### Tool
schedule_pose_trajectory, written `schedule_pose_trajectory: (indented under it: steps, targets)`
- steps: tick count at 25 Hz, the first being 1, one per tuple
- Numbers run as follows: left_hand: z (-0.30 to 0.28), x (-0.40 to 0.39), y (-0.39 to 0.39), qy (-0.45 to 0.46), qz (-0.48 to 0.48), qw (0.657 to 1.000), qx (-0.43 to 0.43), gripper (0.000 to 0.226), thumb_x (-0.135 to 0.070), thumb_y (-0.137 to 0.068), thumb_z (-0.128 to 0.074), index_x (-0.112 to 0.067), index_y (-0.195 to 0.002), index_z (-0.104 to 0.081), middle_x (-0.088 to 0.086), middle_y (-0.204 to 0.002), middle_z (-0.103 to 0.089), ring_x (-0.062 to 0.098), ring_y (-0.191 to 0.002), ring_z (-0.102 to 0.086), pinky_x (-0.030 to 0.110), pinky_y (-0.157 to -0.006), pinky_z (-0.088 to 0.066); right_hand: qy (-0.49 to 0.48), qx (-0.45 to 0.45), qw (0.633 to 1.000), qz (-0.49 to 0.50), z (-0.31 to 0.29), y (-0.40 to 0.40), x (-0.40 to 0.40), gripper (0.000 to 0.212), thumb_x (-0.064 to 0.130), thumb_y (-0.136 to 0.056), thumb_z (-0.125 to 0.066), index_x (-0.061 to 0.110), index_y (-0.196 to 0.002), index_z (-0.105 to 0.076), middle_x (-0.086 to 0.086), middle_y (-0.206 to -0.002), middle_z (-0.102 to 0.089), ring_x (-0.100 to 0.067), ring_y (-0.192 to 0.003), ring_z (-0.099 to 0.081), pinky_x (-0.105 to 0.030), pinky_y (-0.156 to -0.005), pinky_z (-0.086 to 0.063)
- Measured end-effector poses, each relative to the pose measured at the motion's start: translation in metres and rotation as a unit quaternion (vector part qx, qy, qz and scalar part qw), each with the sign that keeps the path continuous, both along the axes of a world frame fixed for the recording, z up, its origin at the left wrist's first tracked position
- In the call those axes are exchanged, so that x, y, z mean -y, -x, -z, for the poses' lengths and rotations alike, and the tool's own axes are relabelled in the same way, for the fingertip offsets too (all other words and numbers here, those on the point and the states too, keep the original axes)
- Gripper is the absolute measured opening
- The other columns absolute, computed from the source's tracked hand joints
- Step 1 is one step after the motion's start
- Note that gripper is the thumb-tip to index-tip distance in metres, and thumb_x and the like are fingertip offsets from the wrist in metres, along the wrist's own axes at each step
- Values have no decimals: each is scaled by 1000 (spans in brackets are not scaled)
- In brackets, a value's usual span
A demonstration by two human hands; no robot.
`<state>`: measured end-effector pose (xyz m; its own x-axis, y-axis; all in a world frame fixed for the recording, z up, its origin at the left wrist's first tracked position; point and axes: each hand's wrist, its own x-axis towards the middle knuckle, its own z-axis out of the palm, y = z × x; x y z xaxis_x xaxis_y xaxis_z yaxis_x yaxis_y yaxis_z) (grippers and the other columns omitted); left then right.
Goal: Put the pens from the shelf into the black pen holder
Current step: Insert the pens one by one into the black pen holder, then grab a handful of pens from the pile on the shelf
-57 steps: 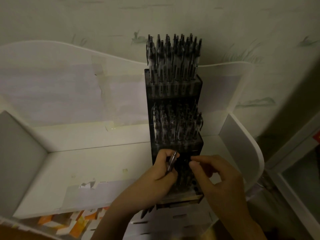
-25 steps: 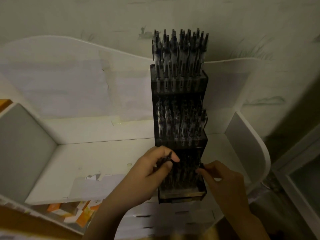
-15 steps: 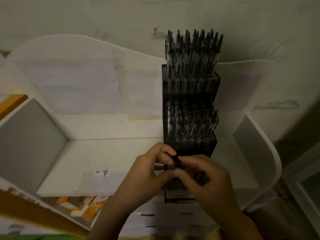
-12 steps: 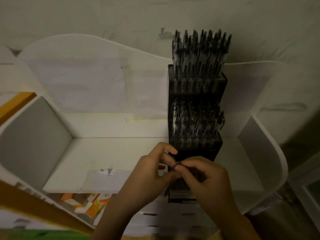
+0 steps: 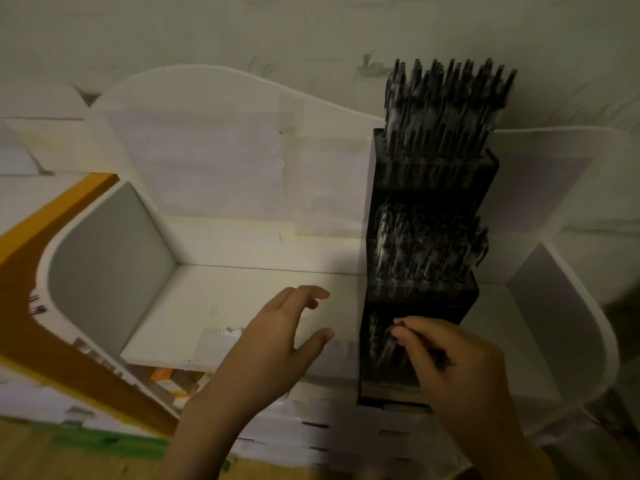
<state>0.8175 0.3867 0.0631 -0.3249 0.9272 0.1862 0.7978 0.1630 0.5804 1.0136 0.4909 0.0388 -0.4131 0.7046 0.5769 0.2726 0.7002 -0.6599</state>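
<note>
A tall black three-tier pen holder (image 5: 424, 296) stands on the white shelf (image 5: 235, 292). Its top and middle tiers are packed with several dark pens (image 5: 446, 102); a few more stand in the bottom tier. My right hand (image 5: 453, 368) pinches a dark pen (image 5: 393, 341) between thumb and fingers, its upper end over the bottom tier's opening. My left hand (image 5: 273, 344) hovers over the shelf floor to the left of the holder, fingers spread and holding nothing.
The shelf has grey side walls (image 5: 104, 268) and a curved white back panel with taped paper. A few small dark items (image 5: 38, 308) lie on an orange surface at far left. Orange-and-white boxes (image 5: 166, 379) sit below the shelf's front edge.
The pen passed from my left hand to my right. My left hand opened and drew away leftward over the shelf. The camera view swung to the left.
</note>
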Motion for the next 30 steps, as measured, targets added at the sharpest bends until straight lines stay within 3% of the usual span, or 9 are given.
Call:
schedule_pose_trajectory:
  steps: [5,9,14,17,21,25,28,30]
  targets:
    - [-6,6,-2,9,-16,1000,-5,46,-45,-91,-55,-40,-133,-38,-21,-122,-51,-5,-109,-47,-3,-80,-30,-5,31,999,-10,26,4,0,9,18,-80,-74,14,-88,-76,7,-81,-72,3,-74,-63,0,-72,-43]
    - [-7,12,-10,9,-35,999,-11,48,-48,-90,-53,-42,-134,-35,-21,-122,-53,-5,-110,-49,0,-82,-33,16,89,995,-34,46,5,1,22,10,-70,-84,17,-89,-76,6,-80,-72,0,-66,-63,3,-71,-42]
    - [-6,31,-24,9,-71,997,-26,48,-50,-92,-49,-43,-136,-33,-22,-124,-52,-3,-110,-52,7,-86,-40,50,93,993,-54,39,3,-1,24,16,-71,-83,22,-93,-73,13,-77,-69,5,-67,-61,8,-70,-37]
    - [-4,47,-32,6,-104,994,-24,48,-51,-92,-48,-46,-136,-30,-25,-123,-50,-7,-112,-49,8,-88,-40,52,69,995,-53,27,-2,3,30,23,-72,-80,23,-100,-69,13,-78,-66,1,-69,-60,4,-71,-40]
    - [2,70,-38,10,-152,988,-21,47,-50,-93,-48,-47,-136,-29,-24,-125,-49,-6,-112,-49,12,-90,-43,-11,18,995,-99,5,4,14,34,21,-74,-78,16,-107,-68,2,-98,-65,-9,-89,-60,-9,-81,-45]
    - [3,95,-33,6,-179,984,-25,51,-51,-93,-48,-48,-139,-26,-23,-135,-45,-3,-110,-52,18,-92,-47,34,102,974,-198,1,39,40,47,48,-82,-64,36,-126,-49,15,-125,-52,-1,-116,-48,-17,-91,-44]
    - [0,120,-16,-3,-204,978,-44,55,-51,-94,-47,-50,-142,-21,-22,-140,-43,0,-116,-51,21,-93,-49,0,160,962,-221,0,72,66,53,60,-83,-54,44,-130,-38,20,-132,-43,4,-117,-39,-8,-85,-35]
    - [-2,146,5,-10,-224,973,-54,56,-51,-94,-48,-51,-142,-20,-22,-139,-43,-2,-106,-55,20,-89,-49,-18,164,959,-232,-8,100,92,56,63,-82,-50,42,-132,-38,19,-134,-42,3,-115,-37,-5,-83,-32]
